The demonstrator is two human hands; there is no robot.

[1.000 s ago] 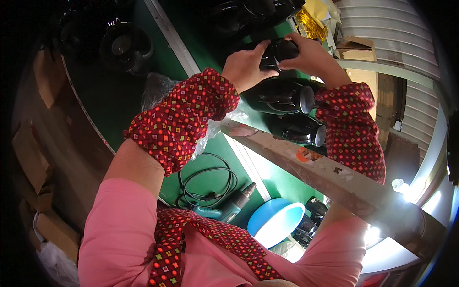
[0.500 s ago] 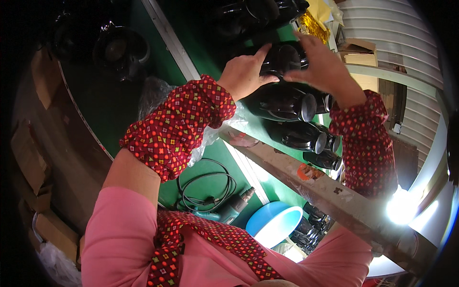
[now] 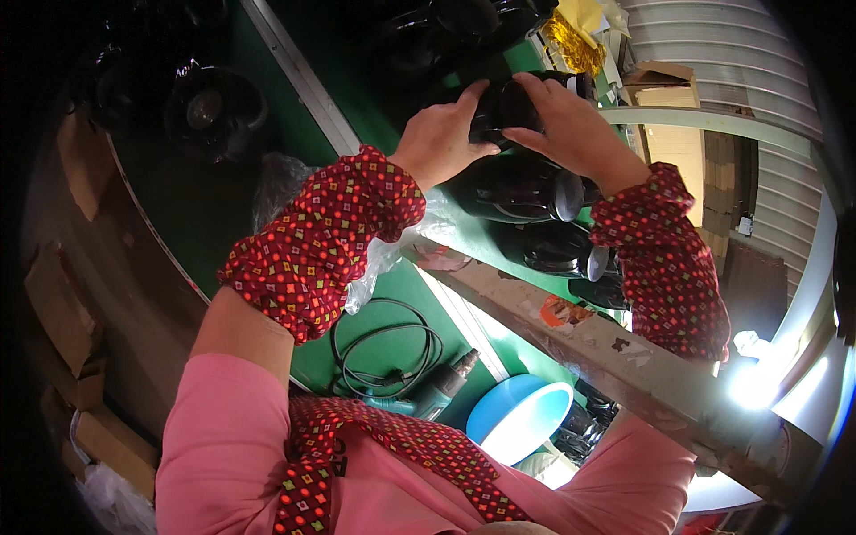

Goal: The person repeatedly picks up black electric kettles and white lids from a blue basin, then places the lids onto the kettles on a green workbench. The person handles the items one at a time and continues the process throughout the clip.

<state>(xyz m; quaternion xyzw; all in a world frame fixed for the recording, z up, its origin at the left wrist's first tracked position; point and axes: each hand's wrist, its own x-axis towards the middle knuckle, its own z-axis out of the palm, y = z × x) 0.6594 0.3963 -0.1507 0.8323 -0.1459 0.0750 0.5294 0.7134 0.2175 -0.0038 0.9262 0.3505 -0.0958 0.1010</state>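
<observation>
Fingers (image 3: 464,102) of the left hand (image 3: 437,143) are wrapping around one side of a shiny black part (image 3: 504,105), and the right hand (image 3: 571,134) is curling over its other side. Both hands are holding it up in the air, above the green table (image 3: 267,152).

Closest to the person, a blue bowl (image 3: 517,419) is sitting low down. Beside it a power tool (image 3: 432,392) is lying with its black cord (image 3: 379,343) looped in a ring. A wooden beam (image 3: 606,348) is crossing over them. Past the beam, more black shiny parts (image 3: 522,192) are lying in a row under the hands. A clear plastic bag (image 3: 281,183) is lying by the left sleeve (image 3: 321,241). Farther away, a round black fan part (image 3: 209,111) is sitting on the table.
</observation>
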